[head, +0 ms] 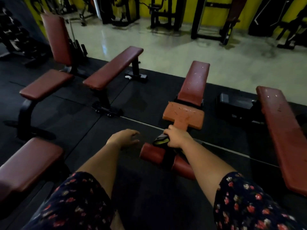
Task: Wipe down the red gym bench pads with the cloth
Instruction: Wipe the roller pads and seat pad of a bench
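Observation:
An adjustable bench stands in front of me, with a dark red back pad [194, 83], a worn orange seat pad [183, 116] and a red roller pad [154, 153] nearest me. My right hand [176, 136] grips a dark cloth with a yellow-green side [160, 141], held at the narrow front end of the seat pad, just above the roller. My left hand [124, 138] hovers open over the black floor, left of the roller, touching nothing.
More red benches surround me: a flat bench [113, 68] ahead left, an upright-back bench [54, 40], a long pad [280, 133] at right, another pad [28, 163] at near left. A dumbbell rack [15, 34] stands far left. Machines line the yellow wall.

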The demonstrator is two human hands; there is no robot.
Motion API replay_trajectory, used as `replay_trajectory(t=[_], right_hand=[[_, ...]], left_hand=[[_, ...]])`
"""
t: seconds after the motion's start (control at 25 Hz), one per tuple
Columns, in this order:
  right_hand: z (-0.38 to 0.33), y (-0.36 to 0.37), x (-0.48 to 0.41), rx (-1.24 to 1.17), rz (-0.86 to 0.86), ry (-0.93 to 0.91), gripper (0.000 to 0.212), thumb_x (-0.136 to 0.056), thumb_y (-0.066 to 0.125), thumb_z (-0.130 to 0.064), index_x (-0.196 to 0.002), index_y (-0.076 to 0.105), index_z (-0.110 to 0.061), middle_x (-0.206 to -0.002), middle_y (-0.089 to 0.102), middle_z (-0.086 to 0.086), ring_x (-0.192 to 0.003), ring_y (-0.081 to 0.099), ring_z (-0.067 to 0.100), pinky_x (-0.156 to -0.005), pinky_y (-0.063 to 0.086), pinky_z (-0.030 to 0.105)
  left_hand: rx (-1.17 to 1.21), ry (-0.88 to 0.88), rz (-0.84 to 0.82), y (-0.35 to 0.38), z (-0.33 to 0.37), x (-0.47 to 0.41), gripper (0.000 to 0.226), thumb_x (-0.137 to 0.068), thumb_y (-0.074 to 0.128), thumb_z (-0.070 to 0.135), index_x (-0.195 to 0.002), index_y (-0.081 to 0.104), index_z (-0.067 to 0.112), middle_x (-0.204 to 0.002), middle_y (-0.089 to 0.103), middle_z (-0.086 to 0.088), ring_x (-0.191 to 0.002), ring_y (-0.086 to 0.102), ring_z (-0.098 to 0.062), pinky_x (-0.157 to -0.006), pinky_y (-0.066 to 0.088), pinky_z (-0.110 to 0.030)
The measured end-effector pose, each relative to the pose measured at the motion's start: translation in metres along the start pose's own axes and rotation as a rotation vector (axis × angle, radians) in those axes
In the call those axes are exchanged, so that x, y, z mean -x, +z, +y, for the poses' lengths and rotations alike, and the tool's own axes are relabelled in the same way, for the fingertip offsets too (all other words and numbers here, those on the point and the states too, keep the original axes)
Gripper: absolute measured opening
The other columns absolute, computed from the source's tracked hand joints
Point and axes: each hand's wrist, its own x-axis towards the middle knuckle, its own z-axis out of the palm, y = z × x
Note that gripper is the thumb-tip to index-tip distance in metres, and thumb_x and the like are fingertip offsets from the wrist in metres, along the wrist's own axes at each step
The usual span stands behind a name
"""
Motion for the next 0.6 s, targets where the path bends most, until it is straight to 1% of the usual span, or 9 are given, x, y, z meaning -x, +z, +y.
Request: replay_trajectory(t=[0.16, 0.36, 0.44, 0.6], right_hand=[[-0.072, -0.006, -0.055, -0.036, 0.026, 0.037, 0.039, -0.085, 0.060, -0.025, -0.123, 0.052, -0.025, -0.121, 0.039, 0.004, -0.105, 0.055, 0.032, -0.082, 0.050, 0.044], [-0.148, -0.036, -0.133, 0.022, 0.026, -0.024, 0.047, -0.083, 0.062, -0.024, -0.128, 0.050, -0.028, -0.121, 0.039, 0.001, -0.106, 0.055, 0.029, -0.077, 0.047, 0.038], [-0.180, -0.048, -0.162, 0.029, 0.029, -0.039, 0.047, -0.082, 0.063, -0.025, -0.127, 0.050, -0.028, -0.122, 0.040, 0.001, -0.105, 0.055, 0.028, -0.077, 0.049, 0.039], [-0.230, -0.064, -0.206, 0.016, 0.065, -0.065, 0.044, -0.083, 0.063, -0.026, -0.125, 0.051, -0.028, -0.120, 0.041, -0.001, -0.099, 0.055, 0.024, -0.078, 0.052, 0.041]], left_hand=[[-0.028, -0.041, -0.002, -0.025, -0.077, -0.001, 0.051, -0.095, 0.056, 0.045, -0.144, 0.042, 0.039, -0.147, 0.042, 0.006, -0.132, 0.045, -0.019, -0.106, 0.041, -0.041], [-0.016, -0.109, 0.054, -0.070, -0.180, -0.002, 0.051, -0.095, 0.054, 0.049, -0.144, 0.042, 0.041, -0.147, 0.041, 0.007, -0.133, 0.044, -0.017, -0.105, 0.041, -0.038], [-0.025, -0.131, 0.076, -0.089, -0.216, 0.000, 0.051, -0.095, 0.054, 0.049, -0.144, 0.042, 0.041, -0.147, 0.041, 0.008, -0.134, 0.044, -0.017, -0.104, 0.040, -0.037], [-0.038, -0.162, 0.146, -0.128, -0.267, -0.019, 0.052, -0.094, 0.053, 0.047, -0.144, 0.041, 0.040, -0.148, 0.041, 0.006, -0.133, 0.045, -0.019, -0.105, 0.041, -0.040]])
